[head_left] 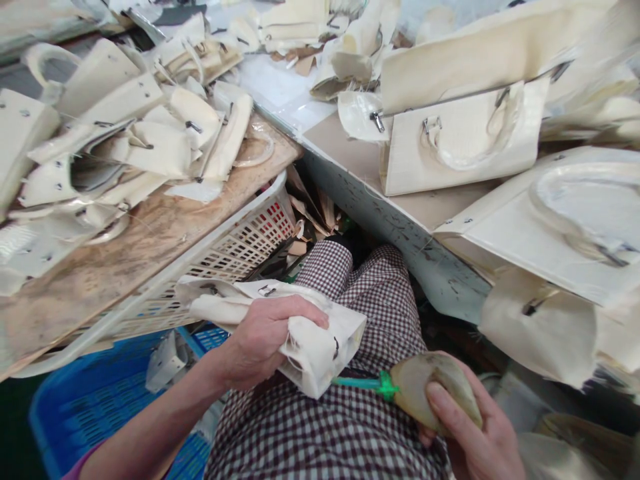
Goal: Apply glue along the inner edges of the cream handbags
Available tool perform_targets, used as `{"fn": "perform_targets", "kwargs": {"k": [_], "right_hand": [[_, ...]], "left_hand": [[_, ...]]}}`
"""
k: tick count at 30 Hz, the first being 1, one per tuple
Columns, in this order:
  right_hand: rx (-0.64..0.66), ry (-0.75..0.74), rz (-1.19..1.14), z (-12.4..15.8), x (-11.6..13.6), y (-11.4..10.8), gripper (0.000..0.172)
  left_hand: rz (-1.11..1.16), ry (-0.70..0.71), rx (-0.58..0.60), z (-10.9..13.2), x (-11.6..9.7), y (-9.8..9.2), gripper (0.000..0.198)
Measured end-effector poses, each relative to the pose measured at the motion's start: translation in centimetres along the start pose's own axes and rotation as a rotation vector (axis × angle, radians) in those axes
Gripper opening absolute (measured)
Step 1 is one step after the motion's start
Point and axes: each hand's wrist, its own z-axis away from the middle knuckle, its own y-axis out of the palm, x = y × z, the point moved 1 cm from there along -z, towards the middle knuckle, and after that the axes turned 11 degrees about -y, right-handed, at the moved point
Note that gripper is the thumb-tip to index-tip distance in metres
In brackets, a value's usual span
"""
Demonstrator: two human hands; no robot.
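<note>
Your left hand (263, 340) had a proper hold on a cream bag piece (347, 330), right around the middle of the frame, over your lap. Fingers were over the top of it, with loose threads hanging off the frayed edge just right of your knuckles and bits of dark metal hardware showing on it.

Your right hand (487, 420), lower right, was wrapped around a murky yellowish squeeze bottle (415, 387), thumb pressed on the near side. Its green nozzle (363, 383) pointed left, with the tip right by the lower edge of the piece. Couldn't tell if it was actually touching, tbh.

Under both hands you had brown-and-white checked fabric (320, 437) over your legs. At left of centre, a white plastic basket (235, 243) sat alongside the worn wooden tabletop (165, 230), and a blue basket (65, 413) was down in the lower left corner with a few pale pieces in it.

Upper left was one big messy pile of cream parts (155, 150), all jumbled together on that tabletop. Over at upper right, a cream handbag (465, 157) lay on the other table with its curved handle facing you, and another cream bag (505, 207) was just below it, near the right edge.
</note>
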Motion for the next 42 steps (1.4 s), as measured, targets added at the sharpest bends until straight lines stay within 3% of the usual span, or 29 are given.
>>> {"fn": "perform_targets", "kwargs": {"k": [3,9,17,27,32,37,42], "right_hand": [[0.019,0.028,-0.023,0.1,0.5,0.6,0.061],[-0.081,-0.057,0.263,-0.8,1.6,0.5,0.063],[-0.083,-0.040,-0.028,-1.1,1.9,0.0,0.054],[-0.111,-0.147,0.358,-0.8,3.1,1.2,0.063],[-0.114,-0.183,0.392,-1.0,2.3,0.2,0.060],[-0.036,-0.113,0.265,-1.2,0.7,-0.7,0.069],[-0.109,-0.179,0.437,-1.7,1.2,0.0,0.063]], "left_hand": [[-0.011,0.012,0.022,-0.1,0.2,-0.1,0.017],[-0.021,0.045,-0.005,-0.4,0.4,-0.6,0.017],[-0.070,0.093,-0.015,-0.4,0.3,-0.4,0.019],[-0.152,0.245,0.029,-0.4,0.8,-0.5,0.017],[-0.184,0.218,0.034,-0.5,0.7,-0.4,0.020],[-0.155,0.171,0.014,-0.5,0.5,-0.4,0.018],[-0.125,0.174,0.031,-0.5,1.1,-0.5,0.017]]}}
